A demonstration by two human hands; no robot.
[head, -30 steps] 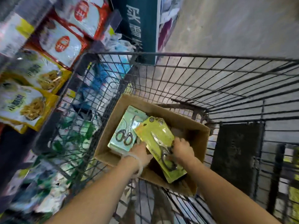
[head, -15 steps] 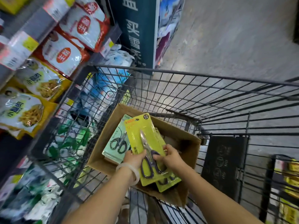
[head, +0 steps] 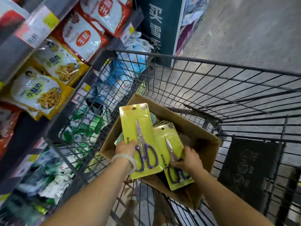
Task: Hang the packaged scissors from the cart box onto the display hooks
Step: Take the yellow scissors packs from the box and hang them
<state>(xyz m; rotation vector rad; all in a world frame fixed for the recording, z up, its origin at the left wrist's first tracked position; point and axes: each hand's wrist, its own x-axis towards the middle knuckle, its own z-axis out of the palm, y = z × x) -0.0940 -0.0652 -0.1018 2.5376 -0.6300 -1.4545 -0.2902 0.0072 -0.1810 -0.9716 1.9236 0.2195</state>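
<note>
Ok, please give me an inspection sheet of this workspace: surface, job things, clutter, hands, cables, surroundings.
Surface: wire cart with a cardboard box inside.
Job's things: one yellow scissors pack lifted above the box; a second yellow pack on top of more packs in the box.
Clutter: a pale green pack edge under the lifted one.
Hands: left hand grips the lifted pack; right hand holds the second pack.
Cables: nothing seen.
Surroundings: shelves with snack bags to the left; concrete floor; no display hooks in view.
</note>
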